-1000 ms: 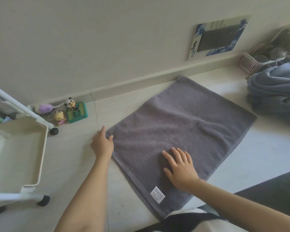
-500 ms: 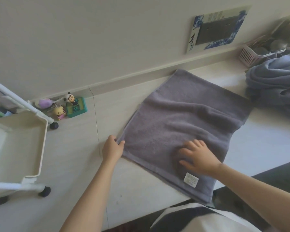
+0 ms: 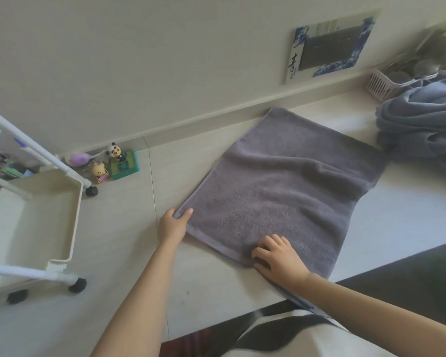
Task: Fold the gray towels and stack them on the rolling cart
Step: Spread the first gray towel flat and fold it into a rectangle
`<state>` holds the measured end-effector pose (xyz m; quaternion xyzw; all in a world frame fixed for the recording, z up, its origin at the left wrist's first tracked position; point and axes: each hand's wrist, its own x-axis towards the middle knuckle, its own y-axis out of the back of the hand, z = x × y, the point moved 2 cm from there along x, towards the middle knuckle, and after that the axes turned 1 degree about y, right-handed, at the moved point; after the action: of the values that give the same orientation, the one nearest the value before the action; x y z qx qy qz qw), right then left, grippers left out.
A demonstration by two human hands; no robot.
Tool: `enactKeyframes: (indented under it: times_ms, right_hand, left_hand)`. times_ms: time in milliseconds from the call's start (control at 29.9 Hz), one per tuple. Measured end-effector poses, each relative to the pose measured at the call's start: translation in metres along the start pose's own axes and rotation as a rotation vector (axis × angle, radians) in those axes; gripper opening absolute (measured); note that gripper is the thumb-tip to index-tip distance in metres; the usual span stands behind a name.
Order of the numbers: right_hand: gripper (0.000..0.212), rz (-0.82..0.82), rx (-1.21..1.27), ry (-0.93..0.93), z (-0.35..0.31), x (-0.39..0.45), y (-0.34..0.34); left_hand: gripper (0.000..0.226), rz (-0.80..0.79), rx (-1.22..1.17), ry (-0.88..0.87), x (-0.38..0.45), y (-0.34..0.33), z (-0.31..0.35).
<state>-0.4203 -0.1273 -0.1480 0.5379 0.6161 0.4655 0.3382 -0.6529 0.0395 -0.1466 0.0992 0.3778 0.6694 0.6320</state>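
Note:
A gray towel point(image 3: 289, 194), folded to a double layer, lies flat on the pale floor by the wall. My left hand point(image 3: 174, 224) pinches its near-left corner between thumb and fingers. My right hand point(image 3: 278, 261) rests on the near edge with fingers curled into the cloth. The white rolling cart point(image 3: 34, 217) stands at the left, its tray bare. A heap of more bluish-gray towels point(image 3: 422, 124) sits at the far right.
Small toy figures and a green box point(image 3: 124, 164) lie by the baseboard near a cart wheel. A framed picture point(image 3: 330, 47) leans on the wall. A pink basket point(image 3: 386, 81) stands at the far right. A dark mat point(image 3: 410, 292) borders the near right.
The towel has slid and turned toward me. My left hand went from lying beside the corner to pinching it. My right hand moved down to the near edge, covering the white label.

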Motion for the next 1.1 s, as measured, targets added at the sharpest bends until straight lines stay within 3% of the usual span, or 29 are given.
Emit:
enactKeyframes:
  times_ms: [134,268,435,502,535,669,736,769,970,1037,1104]
  right_hand:
    - [0.021,-0.109,0.123,-0.061,-0.005,0.002,0.011]
    - [0.006,-0.289,0.464,-0.263,-0.001,-0.002,0.042]
    - [0.008,-0.531,0.627,-0.241,-0.008,-0.006,0.07]
    - [0.005,-0.601,0.807,-0.264,-0.014,-0.005,0.077]
    - [0.004,-0.619,0.935,-0.309,-0.014,-0.005,0.08]
    - [0.032,-0.54,1.293,-0.522,0.008,0.004,0.085]
    - [0.016,-0.452,1.384,-0.657,0.027,0.011,0.089]
    - [0.007,-0.419,1.361,-0.703,0.034,0.015,0.091]
    - [0.023,-0.198,0.727,-0.873,0.086,0.039,0.092]
    - [0.034,-0.28,0.487,-0.872,0.095,0.041,0.092]
    - [0.051,-0.357,0.278,-0.866,0.095,0.038,0.09]
  left_hand:
    - [0.037,0.034,-0.179,0.028,-0.009,0.007,-0.001]
    - [0.027,0.054,-0.337,0.01,-0.028,0.019,0.005]
    - [0.026,0.162,-0.486,0.073,-0.055,0.046,0.011]
    - [0.022,0.181,-0.511,0.063,-0.061,0.055,0.025]
    - [0.017,0.179,-0.522,0.043,-0.062,0.057,0.034]
    - [0.008,0.11,-0.599,0.026,-0.048,0.044,0.072]
    - [0.008,-0.005,-0.623,0.056,-0.034,0.025,0.087]
    - [0.008,-0.065,-0.642,0.069,-0.029,0.015,0.09]
    - [0.009,-0.317,-0.539,-0.046,0.002,-0.044,0.119]
    - [0.018,-0.375,-0.314,-0.121,0.014,-0.059,0.123]
    - [0.039,-0.308,0.036,-0.244,0.025,-0.063,0.119]
